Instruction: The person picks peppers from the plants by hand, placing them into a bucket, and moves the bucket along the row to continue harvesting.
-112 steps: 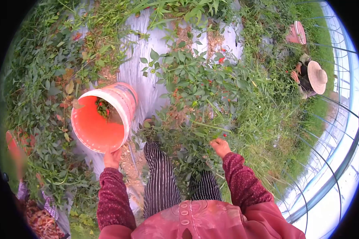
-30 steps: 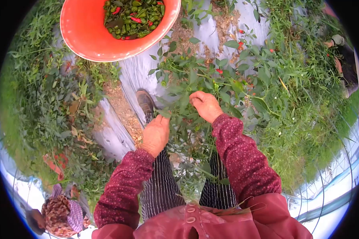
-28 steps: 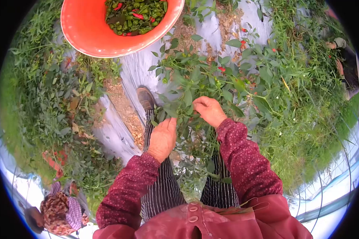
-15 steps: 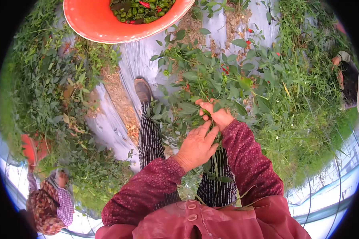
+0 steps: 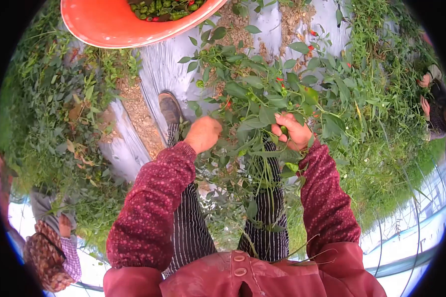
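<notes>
My right hand [image 5: 295, 132] is closed, with a green pepper [image 5: 284, 130] showing at its curled fingers, among the leaves of a pepper plant [image 5: 255, 94]. To the left of the stems, my left hand [image 5: 203, 134] is apart from it, back upward and fingers curled under. Slight blur and leaves keep me from seeing what the left fingers hold, if anything. A few red peppers [image 5: 279, 79] hang among the leaves beyond my hands.
An orange bucket [image 5: 96, 29] holding green and a few red peppers is at the top left. Plastic mulch [image 5: 166, 64] covers the ground around my shoe [image 5: 170, 108]. Co-workers are at the lower left, one in a patterned head covering [image 5: 47, 257], and a co-worker's hands [image 5: 424, 80] show at the right edge.
My hands, close together before at the stems, have separated: the left moved left and away, the right slightly right with the green pepper. The bucket has shifted up and left in view.
</notes>
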Available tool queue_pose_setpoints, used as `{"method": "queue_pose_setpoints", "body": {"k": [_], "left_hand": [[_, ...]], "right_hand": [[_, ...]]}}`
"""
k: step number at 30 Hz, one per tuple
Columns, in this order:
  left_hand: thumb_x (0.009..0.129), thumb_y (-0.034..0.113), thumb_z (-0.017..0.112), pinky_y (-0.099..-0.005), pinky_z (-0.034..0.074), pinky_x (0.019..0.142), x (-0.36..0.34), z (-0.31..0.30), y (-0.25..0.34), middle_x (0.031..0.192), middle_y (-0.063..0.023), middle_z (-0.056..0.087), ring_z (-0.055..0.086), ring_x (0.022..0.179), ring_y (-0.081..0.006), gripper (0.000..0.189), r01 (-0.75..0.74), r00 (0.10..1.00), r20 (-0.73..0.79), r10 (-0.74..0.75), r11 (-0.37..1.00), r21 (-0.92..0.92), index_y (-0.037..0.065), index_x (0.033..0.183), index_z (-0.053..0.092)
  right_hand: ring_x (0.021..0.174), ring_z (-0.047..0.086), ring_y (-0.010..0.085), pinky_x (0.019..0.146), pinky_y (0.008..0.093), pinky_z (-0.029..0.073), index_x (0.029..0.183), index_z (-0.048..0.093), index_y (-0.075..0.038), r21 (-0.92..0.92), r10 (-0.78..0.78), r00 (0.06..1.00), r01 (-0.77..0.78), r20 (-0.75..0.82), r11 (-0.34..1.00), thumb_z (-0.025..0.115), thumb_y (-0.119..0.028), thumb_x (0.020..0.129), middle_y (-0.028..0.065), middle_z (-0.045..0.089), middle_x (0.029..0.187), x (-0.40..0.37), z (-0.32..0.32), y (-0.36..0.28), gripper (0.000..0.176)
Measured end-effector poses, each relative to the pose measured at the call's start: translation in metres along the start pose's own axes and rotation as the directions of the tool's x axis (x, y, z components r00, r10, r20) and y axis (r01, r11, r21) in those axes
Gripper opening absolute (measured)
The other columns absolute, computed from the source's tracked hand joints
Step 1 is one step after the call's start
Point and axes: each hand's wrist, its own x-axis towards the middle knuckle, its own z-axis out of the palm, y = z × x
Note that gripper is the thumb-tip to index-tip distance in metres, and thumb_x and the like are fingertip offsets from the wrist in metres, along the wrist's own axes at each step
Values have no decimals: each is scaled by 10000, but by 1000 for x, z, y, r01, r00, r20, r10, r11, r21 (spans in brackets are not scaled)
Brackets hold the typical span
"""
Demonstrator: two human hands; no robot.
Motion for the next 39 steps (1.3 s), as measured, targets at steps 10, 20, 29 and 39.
{"method": "queue_pose_setpoints", "body": {"k": [10,20,29,39], "left_hand": [[767,128,568,-403,442,885,53,65,-23,1250,-199,494,549,1024,-378,559,75,904,-384,-189,954,-292,19,1290,404],[769,129,570,-423,472,717,5,36,14,976,-175,577,584,840,-350,213,-144,949,-274,155,988,61,-2,936,585],[763,104,581,-390,482,704,0,50,-12,957,-130,591,585,844,-306,293,-543,815,-350,463,819,-182,37,1045,541],[785,87,524,-332,459,840,65,91,-108,1189,-127,518,534,1074,-228,351,-40,977,0,215,183,982,157,1127,569]], "right_hand": [[503,394,68,472,207,325,882,559,-60,-41,-64,996,66,55,997,437,-269,925,-4,496,629,7,-34,-2,245],[521,398,67,454,212,326,835,558,-64,87,-36,995,28,94,996,450,-206,905,-8,508,646,10,-42,-9,192],[493,404,61,441,210,310,732,554,-66,-20,-81,992,83,93,996,463,-189,887,-8,502,621,16,-48,-3,218],[531,426,66,463,214,316,905,601,-27,40,-121,981,116,152,992,476,-220,891,-3,515,625,20,-60,9,230]]}}
